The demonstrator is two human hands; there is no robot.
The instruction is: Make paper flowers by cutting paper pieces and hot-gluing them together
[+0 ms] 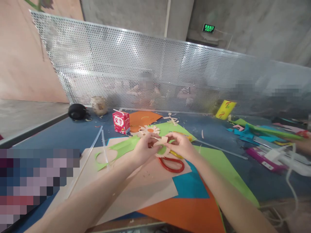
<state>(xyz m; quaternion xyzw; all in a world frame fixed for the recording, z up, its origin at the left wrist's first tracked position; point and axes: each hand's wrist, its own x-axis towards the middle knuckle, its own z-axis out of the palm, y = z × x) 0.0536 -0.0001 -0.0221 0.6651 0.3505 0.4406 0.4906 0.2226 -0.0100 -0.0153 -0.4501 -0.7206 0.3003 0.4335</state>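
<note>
Cream paper cutout (162, 141) is sitting at the frame's centre, pinched from the left by the left hand (143, 147) and from the right by the right hand (181, 144), above red-handled scissors (172, 163).

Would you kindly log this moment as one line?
left hand: pinching paper cutout | right hand: pinching it too | red scissors: lying underneath
</note>
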